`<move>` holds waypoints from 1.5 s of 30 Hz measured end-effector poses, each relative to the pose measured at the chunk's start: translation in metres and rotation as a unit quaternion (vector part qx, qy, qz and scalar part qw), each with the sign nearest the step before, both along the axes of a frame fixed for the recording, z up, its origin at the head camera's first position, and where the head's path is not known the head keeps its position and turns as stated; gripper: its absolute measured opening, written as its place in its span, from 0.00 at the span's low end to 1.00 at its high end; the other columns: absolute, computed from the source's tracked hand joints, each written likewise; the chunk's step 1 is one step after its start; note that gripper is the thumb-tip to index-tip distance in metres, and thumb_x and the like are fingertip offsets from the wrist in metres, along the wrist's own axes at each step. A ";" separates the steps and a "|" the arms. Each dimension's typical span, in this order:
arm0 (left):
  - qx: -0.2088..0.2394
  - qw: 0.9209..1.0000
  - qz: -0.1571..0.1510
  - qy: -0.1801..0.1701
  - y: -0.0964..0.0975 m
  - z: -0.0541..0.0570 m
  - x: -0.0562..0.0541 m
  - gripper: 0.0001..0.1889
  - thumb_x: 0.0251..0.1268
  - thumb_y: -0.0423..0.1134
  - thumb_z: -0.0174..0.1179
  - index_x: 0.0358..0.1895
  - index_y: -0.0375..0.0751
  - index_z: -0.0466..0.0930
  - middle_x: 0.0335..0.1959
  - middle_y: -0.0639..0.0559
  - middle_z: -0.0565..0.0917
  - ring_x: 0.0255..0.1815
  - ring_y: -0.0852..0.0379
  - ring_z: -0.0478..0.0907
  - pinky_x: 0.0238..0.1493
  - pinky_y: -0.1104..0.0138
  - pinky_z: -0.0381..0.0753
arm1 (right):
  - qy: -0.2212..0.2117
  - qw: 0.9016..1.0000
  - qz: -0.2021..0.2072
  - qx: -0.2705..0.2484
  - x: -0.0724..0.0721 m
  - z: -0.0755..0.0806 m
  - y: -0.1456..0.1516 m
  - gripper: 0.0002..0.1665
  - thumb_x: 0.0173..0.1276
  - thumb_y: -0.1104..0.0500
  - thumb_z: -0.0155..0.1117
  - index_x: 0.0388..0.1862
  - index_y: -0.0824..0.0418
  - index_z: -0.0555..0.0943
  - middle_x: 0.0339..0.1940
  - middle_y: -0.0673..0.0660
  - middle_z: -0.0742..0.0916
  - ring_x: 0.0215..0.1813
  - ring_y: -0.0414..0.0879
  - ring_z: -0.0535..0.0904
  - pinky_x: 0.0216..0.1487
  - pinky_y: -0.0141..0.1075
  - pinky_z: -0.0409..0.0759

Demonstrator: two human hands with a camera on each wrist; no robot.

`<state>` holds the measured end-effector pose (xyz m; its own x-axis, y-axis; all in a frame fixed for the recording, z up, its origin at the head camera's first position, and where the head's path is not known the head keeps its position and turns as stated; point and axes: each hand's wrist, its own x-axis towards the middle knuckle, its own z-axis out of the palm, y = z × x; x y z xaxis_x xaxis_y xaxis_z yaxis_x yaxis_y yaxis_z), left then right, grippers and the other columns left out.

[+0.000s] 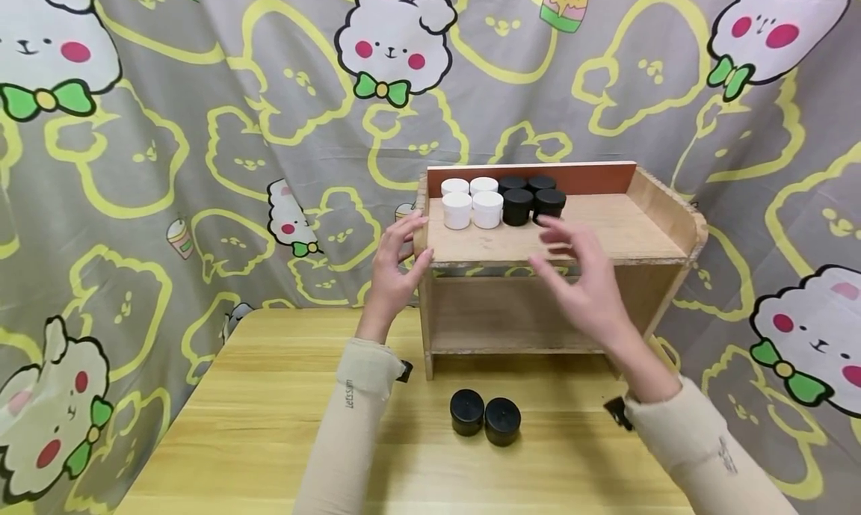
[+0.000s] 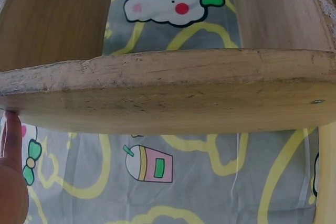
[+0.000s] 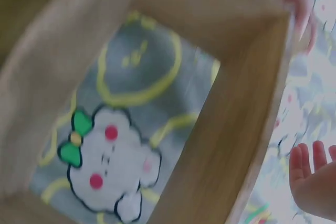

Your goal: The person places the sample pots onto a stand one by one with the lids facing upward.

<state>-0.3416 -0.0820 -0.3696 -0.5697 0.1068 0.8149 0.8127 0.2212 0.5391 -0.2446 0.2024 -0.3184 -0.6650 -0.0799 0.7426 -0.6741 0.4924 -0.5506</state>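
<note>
At the left side of a small wooden shelf [image 1: 558, 261], my left hand [image 1: 395, 264] touches the side panel, fingertips on its upper edge and thumb at the front corner. In the left wrist view only its thumb [image 2: 13, 171] shows, against the panel. My right hand [image 1: 592, 283] is raised before the shelf's front edge, fingers spread and apart, holding nothing. Just beyond its fingertips stand several lidded black jars [image 1: 517, 207] on the top board. Several white jars [image 1: 458, 211] stand to their left in two rows. Blur softens the right wrist view.
Two more black jars [image 1: 502, 421] stand side by side on the wooden table [image 1: 269, 410], in front of the shelf. A lower board [image 1: 518, 348] spans the shelf's open middle. Behind hangs a grey curtain [image 1: 323, 156] printed with cartoon rabbits.
</note>
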 end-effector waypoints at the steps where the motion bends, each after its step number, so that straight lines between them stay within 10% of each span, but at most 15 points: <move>1: 0.001 1.000 -0.001 -0.001 0.000 0.000 0.000 0.26 0.67 0.30 0.67 0.68 0.42 0.76 0.75 0.47 0.71 0.65 0.43 0.76 0.59 0.46 0.86 | 0.006 1.000 0.007 0.011 0.007 -0.006 -0.003 0.34 0.67 0.69 0.71 0.72 0.57 0.76 0.57 0.61 0.84 0.59 0.44 0.77 0.65 0.29 0.76; 12: -0.009 1.000 0.000 0.001 -0.001 -0.002 0.000 0.25 0.71 0.34 0.65 0.69 0.47 0.76 0.76 0.52 0.71 0.66 0.46 0.77 0.60 0.50 0.86 | -0.028 0.992 0.092 0.085 0.052 -0.070 -0.021 0.31 0.66 0.66 0.73 0.68 0.56 0.80 0.55 0.48 0.84 0.55 0.42 0.80 0.61 0.27 0.79; 25: -0.013 1.000 0.011 0.000 -0.004 -0.001 0.001 0.25 0.70 0.34 0.65 0.69 0.47 0.76 0.76 0.53 0.71 0.64 0.46 0.78 0.60 0.56 0.87 | -0.238 0.948 0.152 0.148 0.051 -0.152 -0.003 0.29 0.75 0.48 0.67 0.72 0.47 0.75 0.56 0.45 0.79 0.60 0.42 0.78 0.62 0.45 0.83; 34: -0.012 1.000 0.007 -0.001 -0.002 -0.003 0.000 0.24 0.71 0.35 0.65 0.69 0.46 0.76 0.76 0.53 0.71 0.64 0.45 0.78 0.59 0.54 0.87 | -0.361 0.905 0.179 0.136 0.046 -0.181 0.004 0.42 0.71 0.46 0.71 0.79 0.54 0.66 0.72 0.67 0.74 0.69 0.68 0.74 0.67 0.64 0.76; 45: -0.001 1.000 -0.002 0.002 -0.001 0.000 0.001 0.25 0.68 0.29 0.66 0.67 0.40 0.76 0.75 0.44 0.71 0.65 0.40 0.77 0.59 0.47 0.86 | -0.354 0.899 0.171 0.192 0.048 -0.197 0.001 0.49 0.60 0.47 0.80 0.76 0.60 0.70 0.68 0.64 0.79 0.64 0.63 0.77 0.61 0.58 0.81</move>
